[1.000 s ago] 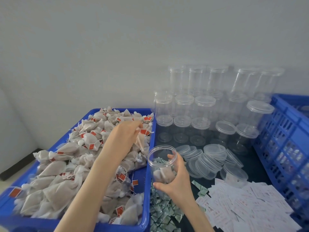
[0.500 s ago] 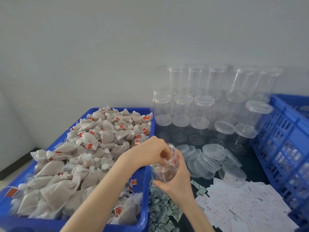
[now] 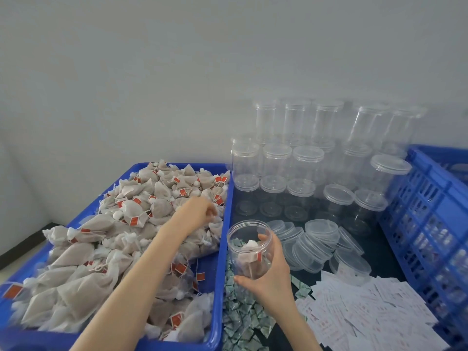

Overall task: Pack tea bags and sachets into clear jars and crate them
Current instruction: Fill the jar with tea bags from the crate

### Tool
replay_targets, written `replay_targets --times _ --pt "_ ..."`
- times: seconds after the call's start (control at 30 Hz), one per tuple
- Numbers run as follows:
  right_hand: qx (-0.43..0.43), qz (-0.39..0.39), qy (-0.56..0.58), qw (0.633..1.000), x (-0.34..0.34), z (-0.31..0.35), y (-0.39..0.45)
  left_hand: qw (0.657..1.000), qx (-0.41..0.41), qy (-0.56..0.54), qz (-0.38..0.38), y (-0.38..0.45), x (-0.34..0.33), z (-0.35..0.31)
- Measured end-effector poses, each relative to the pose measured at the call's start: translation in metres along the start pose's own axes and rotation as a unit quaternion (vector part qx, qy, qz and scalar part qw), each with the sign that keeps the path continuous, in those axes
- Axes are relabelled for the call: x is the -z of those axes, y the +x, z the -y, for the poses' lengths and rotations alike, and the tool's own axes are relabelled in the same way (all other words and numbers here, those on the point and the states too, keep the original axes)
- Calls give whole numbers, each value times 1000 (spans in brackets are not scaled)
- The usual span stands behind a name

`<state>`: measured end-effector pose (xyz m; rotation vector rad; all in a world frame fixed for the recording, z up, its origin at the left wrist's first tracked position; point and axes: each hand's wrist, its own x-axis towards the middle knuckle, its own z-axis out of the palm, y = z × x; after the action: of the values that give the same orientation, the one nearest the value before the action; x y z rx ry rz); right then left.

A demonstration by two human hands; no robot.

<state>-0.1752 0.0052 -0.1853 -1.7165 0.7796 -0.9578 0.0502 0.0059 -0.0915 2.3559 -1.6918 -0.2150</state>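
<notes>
My right hand (image 3: pixel 269 271) grips an open clear jar (image 3: pixel 244 245) just right of the blue bin's wall. A few tea bags with red tags lie inside the jar. My left hand (image 3: pixel 198 211) reaches over the heap of tea bags (image 3: pixel 131 224) in the blue bin (image 3: pixel 217 287), its fingers curled down among the bags at the right side. Whether they pinch a bag is hidden. Small green sachets (image 3: pixel 240 323) lie piled under the jar, and white sachets (image 3: pixel 367 310) spread to the right.
Stacks of lidded clear jars (image 3: pixel 306 158) stand against the wall. Loose clear lids (image 3: pixel 319 241) lie in front of them. A blue slatted crate (image 3: pixel 435 224) stands at the right edge, with jars inside.
My left hand left the jar's mouth and went back over the tea bag heap. The jar now shows more tea bags inside. My right hand kept its hold.
</notes>
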Motion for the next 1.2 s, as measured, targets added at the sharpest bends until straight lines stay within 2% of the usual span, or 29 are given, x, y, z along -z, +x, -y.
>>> replay_targets --times 0.03,0.1,0.2,0.3,0.4,0.43,0.5,0.6,0.73,0.8,0.9,1.0,1.1,1.2 --pt "1 -2 0 1000 0 1 0 997 27 62 45 4 -15 7" --pt "3 -6 -2 1000 0 2 0 985 50 119 113 6 -41 13" --pt "8 -7 -3 1000 0 2 0 981 17 163 106 6 -61 17" --pt "7 -6 -1 1000 1 3 0 973 20 208 98 11 -66 21" --pt "6 -5 3 1000 1 3 0 976 41 181 116 17 -60 22" --pt "5 -4 4 1000 2 3 1 981 42 160 101 17 -55 21" --pt "1 -2 5 1000 1 3 1 994 38 102 25 14 -42 21" --pt "-7 -1 6 1000 1 3 3 997 -7 -24 -77 1 -15 14" --pt "-3 8 -1 1000 0 1 5 966 -107 -159 -174 -21 28 -20" --pt "-2 7 3 1000 -1 0 7 946 -152 -220 -185 -34 44 -38" --pt "0 -3 8 1000 -3 0 8 932 -202 -266 -142 -46 52 -57" --pt "9 -15 3 1000 -2 1 9 942 -207 -262 -43 -48 43 -67" --pt "7 -16 11 1000 -2 0 8 967 -204 -147 44 -44 29 -72" --pt "20 -14 1 1000 -2 1 7 971 -224 -8 82 -38 19 -78"
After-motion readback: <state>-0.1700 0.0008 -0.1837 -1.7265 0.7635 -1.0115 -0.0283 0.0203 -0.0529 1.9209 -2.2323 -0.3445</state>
